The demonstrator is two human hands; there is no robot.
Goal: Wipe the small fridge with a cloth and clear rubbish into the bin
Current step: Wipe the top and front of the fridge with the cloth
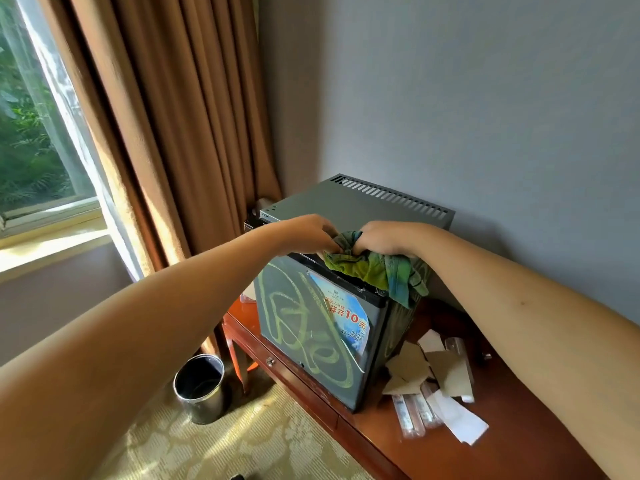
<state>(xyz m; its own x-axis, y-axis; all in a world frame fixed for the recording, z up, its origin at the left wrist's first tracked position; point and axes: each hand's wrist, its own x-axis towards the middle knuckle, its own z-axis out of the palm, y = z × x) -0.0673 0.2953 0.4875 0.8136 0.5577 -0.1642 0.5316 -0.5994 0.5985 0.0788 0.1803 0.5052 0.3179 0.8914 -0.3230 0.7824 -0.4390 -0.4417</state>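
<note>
Head view, one entry per item. Crumpled green-and-blue cotton cloth (377,268): bunched on the front top edge of the fridge, part of it hanging over the right corner; soft, light, limp, likely to drag and fold instead of sliding flat, best gathered into a pad under the palm. Left hand (311,232): fingers curled, pinching the cloth's left end. Right hand (388,239): fingers closed round the bunched middle of the same cloth. Small dark grey metal fridge (346,209): box with a slotted vent along its rear top edge, standing on the desk against the wall; rigid, probably heavy enough to stay put under wiping, door shut, so contents unseen. Door front carries yellow-green looped smears (298,327), apparently chalk or a similar residue, though the material cannot be judged from here, and a blue printed paper leaflet (346,317) tucked at its right side. Reddish polished wooden desk (519,427): hard, smooth. Rubbish (429,379): torn brown card pieces, white paper slips and clear plastic sachets, scattered beside the fridge's right flank; all light, thin, best gathered by sweeping together and pinching. Round dark metal bin (201,389): on the patterned carpet left of the desk, open-topped, interior dark, nothing visible inside.
</note>
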